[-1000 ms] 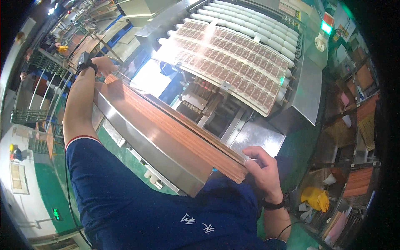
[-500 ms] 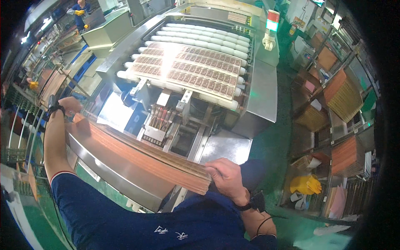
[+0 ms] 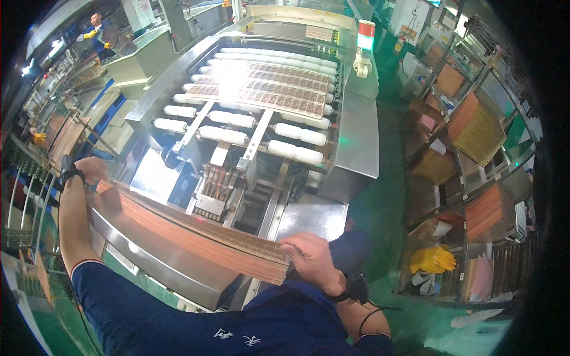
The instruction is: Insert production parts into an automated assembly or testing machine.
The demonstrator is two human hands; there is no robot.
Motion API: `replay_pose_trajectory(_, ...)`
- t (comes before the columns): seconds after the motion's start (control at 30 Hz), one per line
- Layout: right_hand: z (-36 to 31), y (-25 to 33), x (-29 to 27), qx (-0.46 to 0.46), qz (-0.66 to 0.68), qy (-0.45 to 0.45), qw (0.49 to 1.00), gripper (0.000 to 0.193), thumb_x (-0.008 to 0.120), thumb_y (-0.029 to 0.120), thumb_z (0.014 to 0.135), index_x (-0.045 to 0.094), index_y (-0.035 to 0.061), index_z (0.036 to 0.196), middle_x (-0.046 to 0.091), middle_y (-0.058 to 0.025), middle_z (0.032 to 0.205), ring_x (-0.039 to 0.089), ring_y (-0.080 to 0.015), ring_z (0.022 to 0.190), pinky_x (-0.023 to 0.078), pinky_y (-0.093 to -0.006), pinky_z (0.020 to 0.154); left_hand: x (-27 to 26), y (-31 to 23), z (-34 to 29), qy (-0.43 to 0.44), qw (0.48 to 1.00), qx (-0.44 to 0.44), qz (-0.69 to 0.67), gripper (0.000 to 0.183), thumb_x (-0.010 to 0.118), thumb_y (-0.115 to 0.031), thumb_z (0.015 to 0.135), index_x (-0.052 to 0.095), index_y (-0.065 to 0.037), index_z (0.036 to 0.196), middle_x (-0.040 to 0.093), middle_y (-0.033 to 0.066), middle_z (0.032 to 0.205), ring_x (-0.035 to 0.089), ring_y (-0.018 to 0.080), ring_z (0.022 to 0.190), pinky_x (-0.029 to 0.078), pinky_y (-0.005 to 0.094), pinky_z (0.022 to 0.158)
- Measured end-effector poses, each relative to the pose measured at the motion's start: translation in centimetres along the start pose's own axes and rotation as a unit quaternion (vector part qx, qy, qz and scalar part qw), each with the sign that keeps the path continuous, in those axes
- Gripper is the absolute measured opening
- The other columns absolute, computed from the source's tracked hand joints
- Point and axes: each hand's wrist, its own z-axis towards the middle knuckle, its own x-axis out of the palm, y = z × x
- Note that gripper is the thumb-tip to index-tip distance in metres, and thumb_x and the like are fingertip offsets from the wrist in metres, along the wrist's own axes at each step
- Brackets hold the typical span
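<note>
A thick stack of copper-coloured circuit board panels (image 3: 196, 228) stands on edge in front of me, leaning along a metal trough (image 3: 148, 252). My right hand (image 3: 312, 256) is closed, thumb and fingers pinching the right end of the nearest-to-machine panels. At the stack's far left end is my left hand (image 3: 90, 170); its fingers are partly hidden and blurred, so their grip does not show. Beyond the stack, a flat panel with a grid of small rectangular patterns (image 3: 285, 89) lies on the white rollers (image 3: 294, 151) of a conveyor machine. Glare whitens its left part.
Two metal bars (image 3: 256, 137) reach over the near rollers. A signal tower lamp (image 3: 364, 41) stands at the machine's right. Shelves on the right hold panel stacks (image 3: 490, 212) and yellow gloves (image 3: 433, 260). A co-worker (image 3: 101, 35) in yellow gloves stands at the far left.
The panel on the rollers has moved away from me, uncovering the near rollers and more of the two metal bars. The view has shifted slightly; both hands stay at the stack's ends.
</note>
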Motion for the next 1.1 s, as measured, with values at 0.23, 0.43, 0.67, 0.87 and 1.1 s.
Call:
replay_pose_trajectory(0.23, -6.2, 5.7, 2.9, 0.006, 0.016, 0.04, 0.999, 0.019, 0.069, 0.022, 0.094, 0.072, 0.0042, 0.099, 0.072, -0.0117, 0.091, 0.068, -0.0277, 0.083, 0.054, -0.0361, 0.074, 1.2, 14.3, 2.9, -0.003, 0.895, 0.259, 0.363, 0.021, 0.07, -0.01, 0.076, 0.07, -0.008, 0.097, 0.072, 0.0082, 0.097, 0.071, 0.0302, 0.093, 0.06, 0.04, 0.073)
replay_pose_trajectory(0.43, -11.3, 11.0, 3.3, 0.026, -0.016, 0.023, 0.999, 0.019, 0.069, 0.019, 0.093, 0.071, 0.0039, 0.104, 0.072, -0.014, 0.098, 0.07, -0.0304, 0.09, 0.055, -0.0381, 0.08, 1.3, 19.5, 3.8, 0.002, 0.735, 0.394, 0.551, 0.02, 0.064, -0.017, 0.084, 0.07, -0.01, 0.101, 0.073, 0.0063, 0.09, 0.073, 0.0262, 0.084, 0.058, 0.0364, 0.066)
replay_pose_trajectory(0.67, -12.5, 14.6, 2.1, 0.01, -0.017, 0.039, 0.999, 0.017, 0.068, 0.013, 0.091, 0.071, 0.0045, 0.106, 0.072, -0.013, 0.097, 0.069, -0.0325, 0.089, 0.055, -0.0406, 0.076, 2.4, 20.7, 2.7, -0.001, 0.911, 0.254, 0.325, 0.02, 0.065, -0.019, 0.084, 0.071, -0.01, 0.101, 0.073, 0.0059, 0.089, 0.072, 0.0249, 0.083, 0.058, 0.0357, 0.066)
replay_pose_trajectory(0.87, -12.4, 15.1, 1.9, 0.007, 0.006, 0.039, 0.999, 0.016, 0.069, 0.015, 0.092, 0.071, 0.0039, 0.103, 0.071, -0.0139, 0.092, 0.069, -0.0333, 0.085, 0.054, -0.0408, 0.072, 2.1, 20.5, 2.4, 0.011, 0.926, 0.233, 0.297, 0.02, 0.066, -0.02, 0.083, 0.071, -0.011, 0.1, 0.072, 0.0056, 0.089, 0.072, 0.0238, 0.081, 0.058, 0.0351, 0.066)
replay_pose_trajectory(1.1, -12.4, 15.0, 2.0, 0.007, -0.009, 0.037, 0.999, 0.015, 0.068, 0.013, 0.091, 0.071, 0.0033, 0.103, 0.071, -0.0141, 0.091, 0.068, -0.0336, 0.083, 0.054, -0.0406, 0.07, 2.8, 21.7, 2.4, 0.013, 0.931, 0.236, 0.279, 0.019, 0.067, -0.021, 0.083, 0.071, -0.011, 0.1, 0.072, 0.0052, 0.088, 0.072, 0.0225, 0.08, 0.058, 0.0344, 0.066)
